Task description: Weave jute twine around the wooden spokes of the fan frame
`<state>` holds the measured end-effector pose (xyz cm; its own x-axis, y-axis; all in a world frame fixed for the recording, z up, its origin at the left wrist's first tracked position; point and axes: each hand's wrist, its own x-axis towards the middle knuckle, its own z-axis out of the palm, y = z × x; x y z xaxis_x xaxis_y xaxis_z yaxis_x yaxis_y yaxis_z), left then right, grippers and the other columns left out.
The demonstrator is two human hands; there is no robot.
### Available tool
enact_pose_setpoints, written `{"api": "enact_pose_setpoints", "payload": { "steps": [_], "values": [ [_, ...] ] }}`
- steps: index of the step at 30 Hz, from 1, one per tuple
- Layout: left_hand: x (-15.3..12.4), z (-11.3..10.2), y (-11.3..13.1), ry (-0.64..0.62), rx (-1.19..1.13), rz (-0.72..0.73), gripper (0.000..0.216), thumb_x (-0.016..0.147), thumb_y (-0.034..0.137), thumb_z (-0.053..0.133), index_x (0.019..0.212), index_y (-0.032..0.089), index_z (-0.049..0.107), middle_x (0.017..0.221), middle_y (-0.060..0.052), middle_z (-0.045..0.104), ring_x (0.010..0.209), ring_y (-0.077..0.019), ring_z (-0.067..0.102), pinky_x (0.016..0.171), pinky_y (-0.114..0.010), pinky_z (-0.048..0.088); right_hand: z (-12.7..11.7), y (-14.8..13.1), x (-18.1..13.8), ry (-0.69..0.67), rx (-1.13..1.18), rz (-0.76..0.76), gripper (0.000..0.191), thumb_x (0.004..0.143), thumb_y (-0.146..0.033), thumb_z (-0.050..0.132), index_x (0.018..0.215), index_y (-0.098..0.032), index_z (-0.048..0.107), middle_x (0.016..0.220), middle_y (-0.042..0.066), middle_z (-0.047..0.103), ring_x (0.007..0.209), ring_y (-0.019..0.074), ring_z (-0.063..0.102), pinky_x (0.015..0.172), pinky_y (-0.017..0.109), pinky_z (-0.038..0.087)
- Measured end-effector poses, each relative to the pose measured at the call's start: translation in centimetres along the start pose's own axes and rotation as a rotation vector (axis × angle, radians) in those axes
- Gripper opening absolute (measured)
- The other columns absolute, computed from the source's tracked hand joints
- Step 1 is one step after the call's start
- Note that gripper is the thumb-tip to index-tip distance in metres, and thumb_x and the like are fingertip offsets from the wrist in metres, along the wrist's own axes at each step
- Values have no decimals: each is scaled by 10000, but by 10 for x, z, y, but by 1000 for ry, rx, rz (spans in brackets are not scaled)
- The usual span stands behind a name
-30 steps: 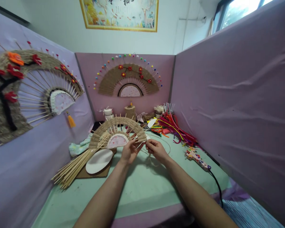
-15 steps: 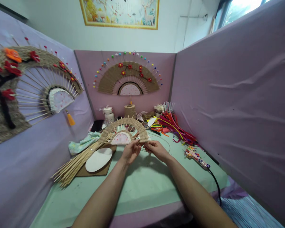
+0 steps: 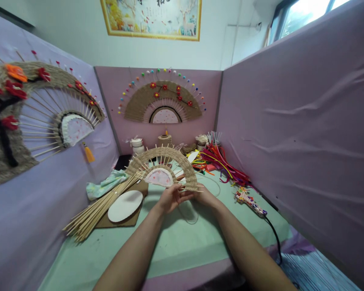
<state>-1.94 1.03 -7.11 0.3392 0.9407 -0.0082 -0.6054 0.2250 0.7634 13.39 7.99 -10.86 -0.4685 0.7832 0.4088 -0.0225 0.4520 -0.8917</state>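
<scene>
A half-round fan [image 3: 170, 155] of wooden sticks woven with jute twine, with a pale flowered centre, stands upright above the green table [image 3: 182, 238]. My left hand [image 3: 170, 198] grips its lower right edge, fingers curled around the sticks. Behind that same corner sits my right hand [image 3: 204, 197], fingers pinched on the twine end at the fan's edge. A thin loop of twine [image 3: 190, 212] hangs from the fan down to the table.
A bundle of bamboo sticks [image 3: 98, 208], a white oval disc [image 3: 125, 205] on brown card and a patterned cloth [image 3: 104, 184] lie at left. Coloured pipe cleaners [image 3: 223, 163], a twine spool [image 3: 164, 140] and a glue gun [image 3: 250, 202] with black cord are at right. Finished fans hang on the purple partitions.
The fan has turned and shifted right, its lower corner now over my hands. My right hand has moved in behind the fan's edge, and the twine loop has dropped onto the table.
</scene>
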Motion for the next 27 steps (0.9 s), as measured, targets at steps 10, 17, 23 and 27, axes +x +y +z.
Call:
{"api": "enact_pose_setpoints", "payload": {
  "steps": [10, 17, 23, 27],
  "values": [
    [3, 4, -13, 34, 160, -19, 239, 773, 222, 605, 938, 73, 691, 1023, -186, 699, 932, -282, 670, 891, -401, 482, -65, -78, 49, 433, -103, -48, 244, 763, -312, 581, 953, -171, 642, 961, 76, 669, 884, 183, 597, 856, 340, 451],
    [1, 9, -18, 15, 208, -30, 333, 743, 204, 637, 1056, 93, 663, 1022, -186, 699, 879, -281, 686, 810, -390, 512, -41, -147, 112, 27, -269, -139, 269, 814, -349, 544, 956, -148, 655, 922, 40, 671, 828, 129, 574, 761, 247, 432],
    [-1, 12, -17, -2, 212, -35, 464, 740, 179, 647, 1200, 150, 594, 1060, -165, 692, 902, -284, 683, 761, -375, 532, -32, -156, 133, -140, -309, -44, 396, 787, -478, 535, 832, -110, 672, 681, -2, 599, 590, 77, 459, 540, 195, 328],
    [-1, 12, -18, -18, 235, -44, 474, 738, 179, 650, 1207, 145, 591, 1033, -169, 700, 882, -280, 688, 752, -368, 531, -28, -157, 135, -134, -347, -15, 422, 685, -514, 633, 785, -107, 680, 615, -22, 567, 549, 68, 419, 517, 200, 297]
  ]
}}
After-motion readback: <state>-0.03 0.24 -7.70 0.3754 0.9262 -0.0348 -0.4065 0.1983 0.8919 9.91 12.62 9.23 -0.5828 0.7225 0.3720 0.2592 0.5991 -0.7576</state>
